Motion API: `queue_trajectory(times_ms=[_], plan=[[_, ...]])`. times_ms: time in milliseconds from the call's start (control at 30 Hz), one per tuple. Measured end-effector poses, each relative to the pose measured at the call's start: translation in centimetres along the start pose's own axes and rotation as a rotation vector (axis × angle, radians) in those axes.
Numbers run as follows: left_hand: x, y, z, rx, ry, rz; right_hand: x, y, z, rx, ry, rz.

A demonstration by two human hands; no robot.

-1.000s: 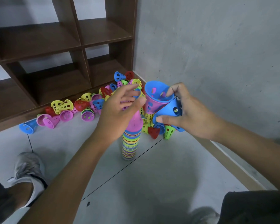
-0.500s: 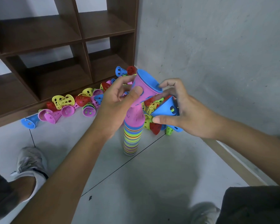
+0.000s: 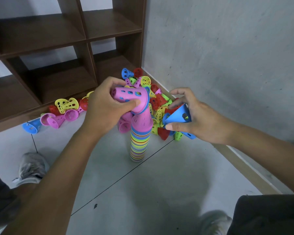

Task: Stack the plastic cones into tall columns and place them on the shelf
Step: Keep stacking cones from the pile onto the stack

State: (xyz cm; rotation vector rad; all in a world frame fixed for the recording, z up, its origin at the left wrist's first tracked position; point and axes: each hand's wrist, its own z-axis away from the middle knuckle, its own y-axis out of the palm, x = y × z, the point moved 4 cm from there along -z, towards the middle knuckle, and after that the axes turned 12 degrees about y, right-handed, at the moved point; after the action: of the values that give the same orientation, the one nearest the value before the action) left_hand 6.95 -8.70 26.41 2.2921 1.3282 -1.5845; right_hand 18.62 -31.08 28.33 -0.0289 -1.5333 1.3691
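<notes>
The person is crouching in a floor corner, both arms reaching forward over a tall column [image 3: 139, 141] of stacked plastic cones. The column is standing upright on the grey floor [image 3: 159, 184], many coloured rims banding its lower part, a pink cone capping the top.

The left hand [image 3: 105, 109] is gripping a pink cone [image 3: 131, 99] tipped on its side just above the column top, narrow end pointing left, wide rim facing right. Fingers are curling over the cone's upper side, thumb pressing from below near the rim. A blue rim is showing just inside the pink one, so a second cone is nested there.

The right hand [image 3: 195, 116] is holding a blue cone [image 3: 178, 116] to the right of the column, thumb running under it and the index finger resting on its upper edge; the other fingers are spreading loosely above. A second blue piece is poking out beneath the palm; whether it is in the grip, I cannot tell.

A loose pile of cones [image 3: 156, 100] in red, yellow, green, blue and pink is lying in the corner behind the column. More strays [image 3: 64, 107] are trailing left along the foot of the brown shelf [image 3: 85, 33]. A grey shoe [image 3: 32, 167] is resting on the floor at the left.
</notes>
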Motion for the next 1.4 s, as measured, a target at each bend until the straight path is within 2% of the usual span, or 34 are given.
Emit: queue_trajectory(times_ms=[100,233,433,600,800,933,1100,1233,1300,1400], plan=[[0.1,1.0,0.3,0.077,0.014,-0.113,-0.1,0.0,0.0,0.000,0.002,-0.003],[-0.1,2.3,0.7,0.121,0.023,-0.028,-0.2,-0.1,0.0,-0.008,-0.008,-0.004],[-0.2,2.1,0.4,0.059,0.023,0.048,-0.4,-0.3,0.0,-0.036,-0.012,0.010],[-0.8,1.8,0.3,0.039,0.009,0.111,0.5,-0.3,0.0,-0.076,-0.040,-0.091],[-4.4,4.0,1.6,0.384,0.033,0.286,1.6,-0.1,0.2,-0.075,-0.078,-0.228],[-5.4,5.3,2.4,0.486,0.031,0.335,2.0,0.0,0.4,-0.094,-0.087,-0.267],[-4.7,5.3,2.5,0.470,0.004,0.314,2.5,0.2,0.9,-0.055,-0.085,-0.347],[-4.0,5.6,2.7,0.439,-0.120,0.512,2.9,0.6,1.1,-0.001,-0.116,-0.361],[-3.5,5.8,2.6,0.328,-0.198,0.637,3.1,0.6,1.3,0.026,-0.140,-0.356],[-2.5,4.6,1.9,0.007,-0.274,0.769,3.1,0.6,1.4,0.087,-0.126,-0.359]])
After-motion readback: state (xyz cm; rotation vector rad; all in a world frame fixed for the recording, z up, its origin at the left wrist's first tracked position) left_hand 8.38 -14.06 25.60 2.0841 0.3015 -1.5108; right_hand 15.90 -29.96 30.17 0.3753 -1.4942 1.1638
